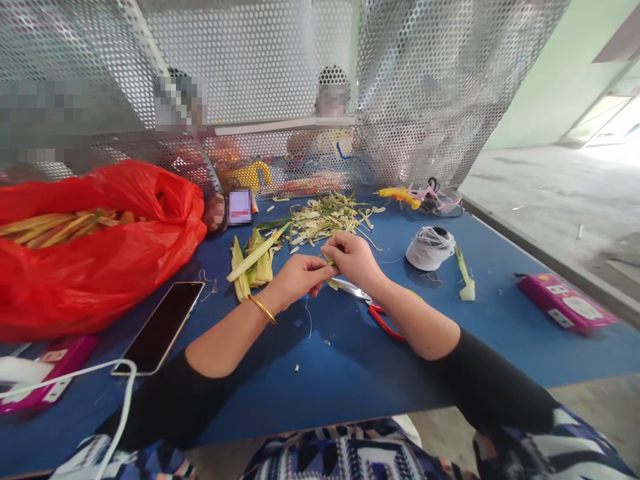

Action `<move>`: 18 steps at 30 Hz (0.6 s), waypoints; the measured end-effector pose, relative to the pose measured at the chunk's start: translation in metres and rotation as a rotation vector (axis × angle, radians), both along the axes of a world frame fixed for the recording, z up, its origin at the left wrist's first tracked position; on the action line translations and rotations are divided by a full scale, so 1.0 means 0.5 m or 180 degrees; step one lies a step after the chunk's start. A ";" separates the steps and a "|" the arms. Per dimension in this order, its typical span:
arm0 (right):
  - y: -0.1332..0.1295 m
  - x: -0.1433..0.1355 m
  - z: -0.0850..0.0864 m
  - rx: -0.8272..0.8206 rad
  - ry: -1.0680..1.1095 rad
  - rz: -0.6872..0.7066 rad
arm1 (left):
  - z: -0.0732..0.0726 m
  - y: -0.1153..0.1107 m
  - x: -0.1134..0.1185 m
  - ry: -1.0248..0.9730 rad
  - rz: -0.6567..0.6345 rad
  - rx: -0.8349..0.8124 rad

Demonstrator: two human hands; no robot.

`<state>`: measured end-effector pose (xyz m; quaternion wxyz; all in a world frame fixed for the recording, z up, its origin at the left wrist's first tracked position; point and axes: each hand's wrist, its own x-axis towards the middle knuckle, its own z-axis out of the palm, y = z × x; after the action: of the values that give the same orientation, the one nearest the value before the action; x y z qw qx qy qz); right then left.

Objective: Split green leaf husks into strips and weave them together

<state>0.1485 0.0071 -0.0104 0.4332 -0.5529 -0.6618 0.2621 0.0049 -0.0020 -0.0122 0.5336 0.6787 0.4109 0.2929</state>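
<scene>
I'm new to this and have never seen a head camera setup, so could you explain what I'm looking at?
There is no machine here, just a person's two bare hands. The single picture comes from a camera on their head, looking forward and down.

The left hand, below a gold bangle, and the right hand meet mid-picture, their fingers pinching a small green strip.

On the blue table lie leafy scraps and a red-handled tool, partly hidden by the right forearm. White thread and a purple packet sit to the right; a dark-screened phone and a red bag of long strips are to the left.
</scene>
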 end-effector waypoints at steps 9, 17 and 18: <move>0.006 -0.008 -0.019 0.0303 0.0207 -0.0237 | -0.014 -0.005 0.003 0.0309 0.0360 0.0408; 0.018 0.017 -0.013 -0.0299 0.0776 0.0186 | 0.004 0.008 -0.001 -0.0028 0.0846 -0.0313; 0.018 0.016 -0.017 -0.0280 0.0772 0.0162 | 0.003 0.010 -0.002 -0.0023 0.0828 -0.0305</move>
<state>0.1563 0.0158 -0.0188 0.4787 -0.5186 -0.6062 0.3666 0.0039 0.0030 -0.0105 0.5244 0.5925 0.5070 0.3421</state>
